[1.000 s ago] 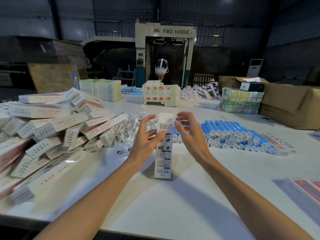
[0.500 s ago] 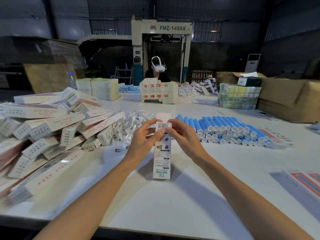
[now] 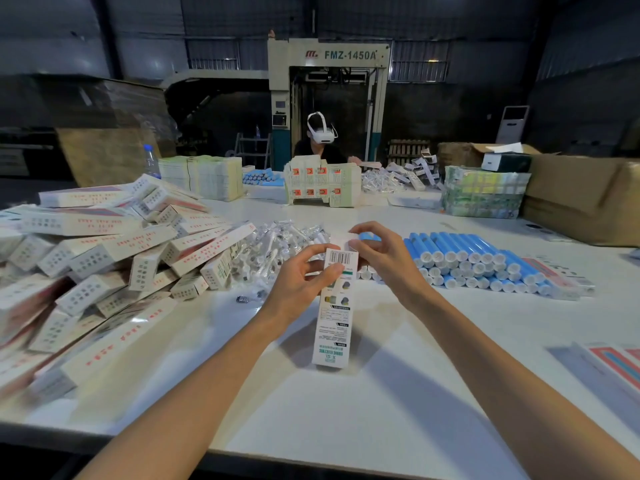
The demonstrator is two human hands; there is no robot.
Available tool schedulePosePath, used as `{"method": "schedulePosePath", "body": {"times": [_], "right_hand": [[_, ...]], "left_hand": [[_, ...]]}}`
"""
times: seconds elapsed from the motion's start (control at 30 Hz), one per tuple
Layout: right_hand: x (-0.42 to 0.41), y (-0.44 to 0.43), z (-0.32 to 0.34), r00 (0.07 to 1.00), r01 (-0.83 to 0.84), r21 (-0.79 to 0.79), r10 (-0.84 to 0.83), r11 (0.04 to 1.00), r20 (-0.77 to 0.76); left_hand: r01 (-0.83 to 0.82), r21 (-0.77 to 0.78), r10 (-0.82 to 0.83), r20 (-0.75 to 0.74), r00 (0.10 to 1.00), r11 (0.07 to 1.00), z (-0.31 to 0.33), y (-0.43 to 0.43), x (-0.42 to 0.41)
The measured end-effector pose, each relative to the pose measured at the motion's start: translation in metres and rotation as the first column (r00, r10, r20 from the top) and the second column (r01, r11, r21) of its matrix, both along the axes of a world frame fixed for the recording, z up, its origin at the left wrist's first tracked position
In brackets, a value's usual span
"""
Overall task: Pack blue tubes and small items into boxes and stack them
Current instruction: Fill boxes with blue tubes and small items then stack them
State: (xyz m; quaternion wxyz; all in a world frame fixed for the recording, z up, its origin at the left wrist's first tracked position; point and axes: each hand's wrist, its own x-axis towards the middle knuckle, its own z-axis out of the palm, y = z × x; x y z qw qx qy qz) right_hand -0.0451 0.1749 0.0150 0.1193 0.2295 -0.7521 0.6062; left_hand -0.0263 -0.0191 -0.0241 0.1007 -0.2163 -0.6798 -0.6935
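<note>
dark corrugated walls (image 3: 571,46) | beige FMZ-1450A machine (image 3: 346,55) | white table (image 3: 519,313)

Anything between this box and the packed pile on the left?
Nothing large. Bare table separates the box, held by the left hand and right hand, from the pile of boxes; only a small dark item lies on that stretch, with wrapped items just behind it.
</note>
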Motion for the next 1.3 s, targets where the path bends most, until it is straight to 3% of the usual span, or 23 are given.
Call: {"method": "schedulePosePath", "body": {"times": [0.1,0.2,0.47,0.87,1.17,1.3], "right_hand": [[0.002,0.001,-0.003,0.987,0.027,0.067,-0.017,0.997,-0.159],[0.002,0.003,-0.003,0.977,0.043,0.115,-0.017,0.992,-0.214],[0.006,0.006,0.000,0.998,-0.063,-0.086,0.064,0.994,0.008],[0.007,0.013,0.010,0.957,-0.080,-0.229,0.139,0.970,0.254],[0.004,0.020,0.001,0.934,-0.165,-0.253,0.233,0.953,0.271],[0.009,0.014,-0.007,0.978,-0.117,-0.174,0.143,0.978,0.149]], "left_hand": [[0.004,-0.003,-0.004,0.008,1.000,1.000,-0.001,0.002,0.001],[-0.006,-0.005,0.007,0.019,1.000,1.000,-0.002,0.003,0.000],[-0.017,-0.034,0.017,-0.002,1.000,0.999,0.001,0.004,0.003],[0.049,0.026,-0.048,-0.035,0.998,0.998,0.001,0.004,0.004],[0.000,-0.026,-0.002,-0.067,0.998,1.000,0.001,0.005,0.005],[-0.012,-0.025,0.010,-0.076,0.997,1.000,-0.001,0.005,0.005]]}}
